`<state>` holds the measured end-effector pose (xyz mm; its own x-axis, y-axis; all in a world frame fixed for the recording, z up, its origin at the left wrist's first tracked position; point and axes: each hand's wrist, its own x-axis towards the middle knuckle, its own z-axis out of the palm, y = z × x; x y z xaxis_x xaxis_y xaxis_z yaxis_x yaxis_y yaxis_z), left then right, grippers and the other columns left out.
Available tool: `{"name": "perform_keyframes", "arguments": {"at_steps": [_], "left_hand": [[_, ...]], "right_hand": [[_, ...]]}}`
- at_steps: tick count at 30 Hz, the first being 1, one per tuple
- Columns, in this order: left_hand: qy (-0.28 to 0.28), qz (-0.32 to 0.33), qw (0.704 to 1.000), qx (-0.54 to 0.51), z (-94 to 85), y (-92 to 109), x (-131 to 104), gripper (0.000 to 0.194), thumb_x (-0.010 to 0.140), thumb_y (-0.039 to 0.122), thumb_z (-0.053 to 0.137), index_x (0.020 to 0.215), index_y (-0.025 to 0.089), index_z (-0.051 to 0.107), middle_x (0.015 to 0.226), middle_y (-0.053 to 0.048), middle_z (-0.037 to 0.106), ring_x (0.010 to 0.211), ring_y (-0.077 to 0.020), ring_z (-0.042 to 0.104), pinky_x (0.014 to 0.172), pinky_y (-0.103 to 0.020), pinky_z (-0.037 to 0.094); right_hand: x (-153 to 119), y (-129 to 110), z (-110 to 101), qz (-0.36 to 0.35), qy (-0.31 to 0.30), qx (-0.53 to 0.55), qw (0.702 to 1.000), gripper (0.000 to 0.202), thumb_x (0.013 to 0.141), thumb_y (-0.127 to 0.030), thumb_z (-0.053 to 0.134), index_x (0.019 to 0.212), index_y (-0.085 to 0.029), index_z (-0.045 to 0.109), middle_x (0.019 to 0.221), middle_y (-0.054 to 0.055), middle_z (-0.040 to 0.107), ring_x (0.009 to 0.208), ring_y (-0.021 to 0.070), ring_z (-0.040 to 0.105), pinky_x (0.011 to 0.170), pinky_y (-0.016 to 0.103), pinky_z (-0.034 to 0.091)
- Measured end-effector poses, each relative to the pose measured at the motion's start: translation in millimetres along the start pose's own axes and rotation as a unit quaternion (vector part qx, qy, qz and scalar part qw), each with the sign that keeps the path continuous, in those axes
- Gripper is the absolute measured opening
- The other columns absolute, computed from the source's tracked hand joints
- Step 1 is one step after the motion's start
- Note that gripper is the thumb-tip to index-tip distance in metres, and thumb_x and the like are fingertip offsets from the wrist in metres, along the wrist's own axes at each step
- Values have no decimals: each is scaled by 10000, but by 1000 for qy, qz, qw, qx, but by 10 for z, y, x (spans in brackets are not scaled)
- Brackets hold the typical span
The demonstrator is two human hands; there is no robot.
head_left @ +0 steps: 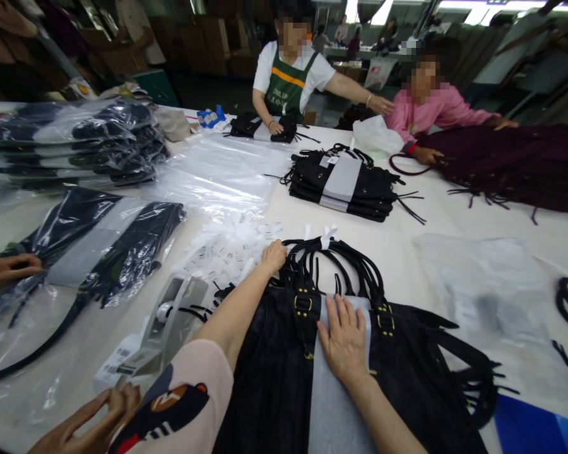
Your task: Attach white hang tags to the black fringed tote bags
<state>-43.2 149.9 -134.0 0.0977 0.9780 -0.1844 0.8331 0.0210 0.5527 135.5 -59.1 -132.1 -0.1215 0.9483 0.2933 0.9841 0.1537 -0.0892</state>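
Observation:
My right hand (348,343) lies flat with its fingers spread on a grey strip (334,403) across a stack of black bags (269,372). Further forward, my left hand (274,255) is closed at the left edge of the looped black handles (369,271); what its fingers hold is hidden. White tags (328,238) stick up at the top of the handles. A loose pile of white labels (231,249) lies just left of my left hand. Below it sits a grey dispenser (170,321), partly behind my left forearm.
Plastic-wrapped bags (89,239) and a wrapped stack (76,139) are at left, with other people's hands (12,270) nearby. Clear plastic sheets (222,170), another black stack (343,183) and dark red bags (515,161) lie ahead. Two people work across the table. Something blue (530,429) is bottom right.

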Motion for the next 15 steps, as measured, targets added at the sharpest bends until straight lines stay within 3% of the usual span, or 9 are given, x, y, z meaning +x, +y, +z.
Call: {"name": "perform_keyframes", "arguments": {"at_steps": [4,8,11,13,15], "left_hand": [[25,-28,993,-116,-180,-198,38,141,747,213,538,784,110,627,832,-51,631,855,-170,554,739,-266,421],[78,-63,971,-217,-545,-445,-33,286,811,320,449,920,93,583,811,-56,652,732,-140,584,546,-222,397],[137,-76,915,-373,-873,-531,-126,230,765,310,524,856,104,573,773,-67,649,672,-142,597,483,-213,365],[164,-72,868,-463,-1101,-484,-216,203,704,290,594,780,103,576,694,-54,638,615,-136,593,481,-215,378],[190,-56,843,-501,-1322,-375,-320,223,644,293,644,740,101,584,630,-35,626,568,-128,584,491,-222,410]], "right_hand": [[0,-8,-4,4,-3,0,1000,506,848,-366,410,1298,-134,384,1342,140,390,1262,292,273,1020,511,169],[-13,-6,23,3,-3,11,1000,512,846,-369,414,1295,-126,386,1338,147,393,1256,292,283,1021,510,168],[-13,5,57,4,3,17,1000,511,847,-372,405,1294,-125,387,1340,152,388,1254,295,285,1017,516,167],[-13,12,59,6,12,14,1000,505,849,-374,399,1292,-131,391,1336,148,396,1251,295,292,1014,515,173],[-19,14,37,2,19,4,1000,491,851,-376,395,1286,-147,404,1331,133,408,1247,291,303,1012,506,181]]}}
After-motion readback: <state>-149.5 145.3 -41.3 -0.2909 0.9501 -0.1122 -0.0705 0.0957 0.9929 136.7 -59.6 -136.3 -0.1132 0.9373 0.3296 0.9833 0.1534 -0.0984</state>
